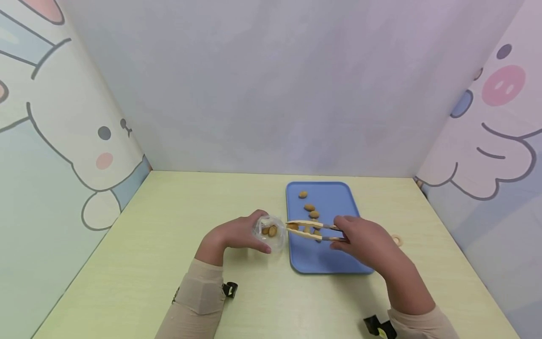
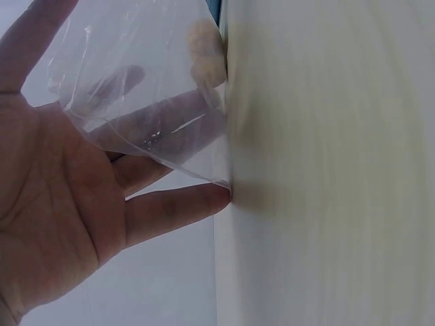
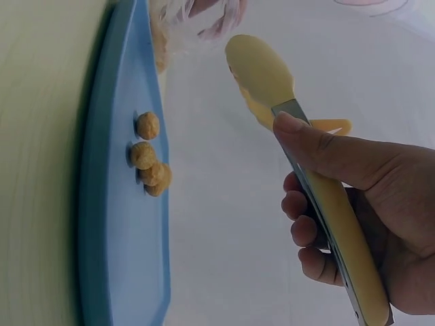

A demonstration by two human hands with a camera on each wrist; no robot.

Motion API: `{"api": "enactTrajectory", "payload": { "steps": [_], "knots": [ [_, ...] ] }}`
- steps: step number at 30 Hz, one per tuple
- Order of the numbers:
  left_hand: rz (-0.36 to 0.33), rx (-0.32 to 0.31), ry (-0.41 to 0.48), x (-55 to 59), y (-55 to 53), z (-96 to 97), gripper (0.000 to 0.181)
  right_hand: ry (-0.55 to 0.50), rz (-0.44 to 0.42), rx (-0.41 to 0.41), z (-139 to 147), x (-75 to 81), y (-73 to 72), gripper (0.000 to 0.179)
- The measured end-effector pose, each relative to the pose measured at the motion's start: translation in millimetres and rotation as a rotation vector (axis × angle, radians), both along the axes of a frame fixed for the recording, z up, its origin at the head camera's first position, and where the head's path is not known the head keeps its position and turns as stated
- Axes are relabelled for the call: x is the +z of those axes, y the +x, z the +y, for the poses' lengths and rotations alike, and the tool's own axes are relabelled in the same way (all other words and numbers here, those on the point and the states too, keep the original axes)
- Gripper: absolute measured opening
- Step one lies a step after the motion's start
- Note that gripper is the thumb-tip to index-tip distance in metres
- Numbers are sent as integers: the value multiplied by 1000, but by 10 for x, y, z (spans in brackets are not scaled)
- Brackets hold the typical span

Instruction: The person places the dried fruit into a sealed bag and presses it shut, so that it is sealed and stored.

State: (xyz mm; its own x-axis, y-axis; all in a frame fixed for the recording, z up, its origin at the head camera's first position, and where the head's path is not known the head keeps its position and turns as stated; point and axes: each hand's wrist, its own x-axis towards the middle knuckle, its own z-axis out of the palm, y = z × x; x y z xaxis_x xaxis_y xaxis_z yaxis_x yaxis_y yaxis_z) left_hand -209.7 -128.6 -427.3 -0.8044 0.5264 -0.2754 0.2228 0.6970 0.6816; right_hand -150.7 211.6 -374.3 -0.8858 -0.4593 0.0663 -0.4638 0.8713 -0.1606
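My left hand curves round a clear plastic bag, its mouth facing up. In the left wrist view the fingers show along the bag's side, low by the table. Several small brown oval lumps lie inside the bag. With my right hand I grip cream-tipped metal tongs, thumb on one arm and fingers round the other. The tong tips are beside the bag's mouth, with a brown lump between them in the head view. More rough brown lumps lie on a blue tray.
The tray lies right of the bag on a pale wood-grain table. A small beige ring sits past the tray's right edge, near my right wrist. A pale wall stands behind, with cartoon-printed panels at both sides.
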Motion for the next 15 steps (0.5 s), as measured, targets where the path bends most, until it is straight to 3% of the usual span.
{"api": "enactTrajectory", "payload": {
  "steps": [15],
  "knots": [
    [-17,-7,20,0,-12,3,87,40,191,50,-209,-84,25,42]
  ]
}}
